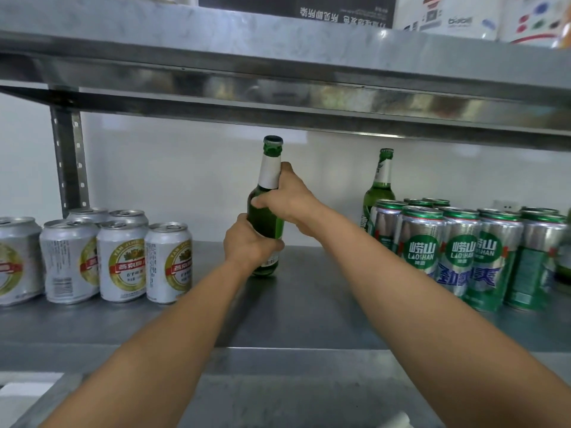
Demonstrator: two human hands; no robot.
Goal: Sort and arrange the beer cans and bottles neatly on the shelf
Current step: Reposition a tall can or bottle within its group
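Green beer bottle [266, 217] stands upright at the middle of a steel shelf [309, 307], gripped by both hands. The left hand [247, 242] curls round its lower body, and the right hand [290, 199] wraps its shoulder just below the white neck band. Silver cans [122, 261] cluster to the left, green Laoshan cans [463, 251] to the right — a second green bottle [378, 186] stands behind them, near the white wall.

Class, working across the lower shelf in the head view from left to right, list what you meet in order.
Silver cans → green bottle, gripped low by the left hand and higher by the right hand → second green bottle at the back → green Laoshan cans.
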